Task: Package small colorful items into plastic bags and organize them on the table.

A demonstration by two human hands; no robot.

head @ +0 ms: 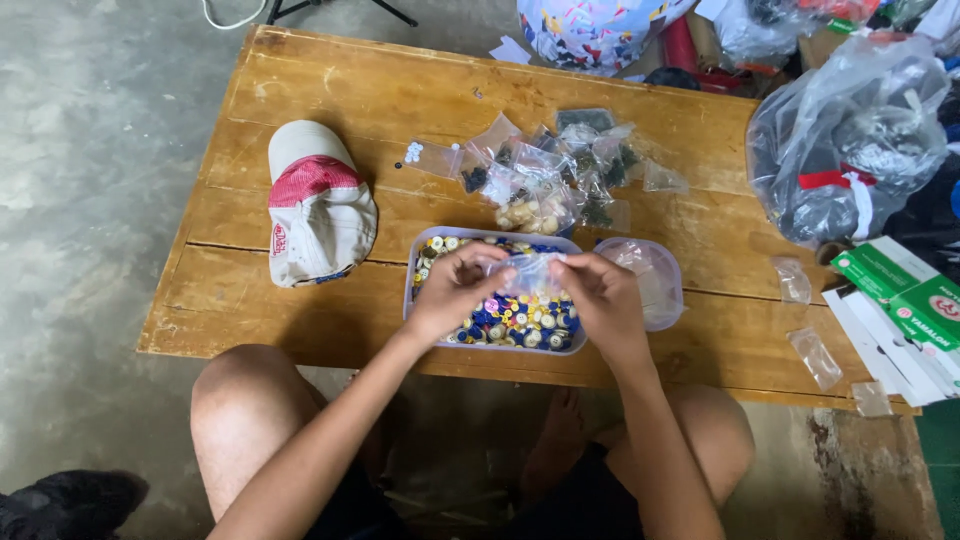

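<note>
Nearest to the camera are the person's bare knees, and above them both arms reach forward over the edge of the low wooden surface (300, 300). The left hand (455, 290) and the right hand (600, 300) are both closed on a small clear plastic bag (530, 272), each pinching one side of it with the fingertips, so the bag is stretched between them. The bag is thin, transparent and a little wrinkled; what is inside it I cannot tell. It is held just above a clear rectangular container (412, 300) that is full of small round buttons (520, 322), mostly blue, yellow and white, with one pink. Touching the right side of the container lies its clear lid (655, 280). To the left on the surface rests a white and red cap (318, 205). Further away is a heap of small clear bags (560, 170) with dark and pale buttons inside, and beside it a few white buttons (412, 152). At the far right stands a big transparent sack (850, 140), and near it green and white boxes (905, 300).
</note>
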